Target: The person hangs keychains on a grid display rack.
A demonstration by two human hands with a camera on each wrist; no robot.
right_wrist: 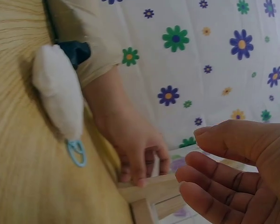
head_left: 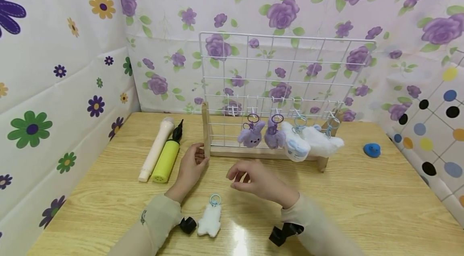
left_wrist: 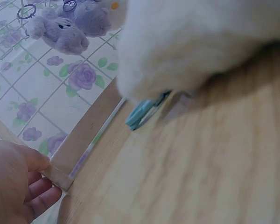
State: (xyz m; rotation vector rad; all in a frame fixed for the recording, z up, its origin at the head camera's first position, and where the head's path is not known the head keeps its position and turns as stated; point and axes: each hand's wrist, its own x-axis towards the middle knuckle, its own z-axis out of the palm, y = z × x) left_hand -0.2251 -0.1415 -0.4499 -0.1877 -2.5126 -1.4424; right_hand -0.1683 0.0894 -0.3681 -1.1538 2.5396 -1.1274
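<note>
My left hand (head_left: 190, 167) pinches the end of the wooden foot of a white wire display rack (head_left: 223, 149), thumb on one side and fingers on the other, as the left wrist view shows. My right hand (head_left: 259, 181) hovers in front of the rack, fingers loosely curved, holding nothing. Between my forearms lies a white plush keychain (head_left: 210, 219) with a light blue ring (head_left: 215, 199). Hanging on the rack's hooks are a purple bunny plush keychain (head_left: 251, 138), a second purple plush (head_left: 274, 138), and two white plush keychains (head_left: 297, 147), (right_wrist: 60, 91) the loose one lying flat.
Left of the rack lie a pale pink tube-shaped object (head_left: 156, 151) and a yellow-green hand pump (head_left: 166, 161) with a black nozzle. A small blue duck figure (head_left: 372, 150) sits at the right. Patterned cloth (head_left: 163, 26) walls in the wooden table (head_left: 362, 207).
</note>
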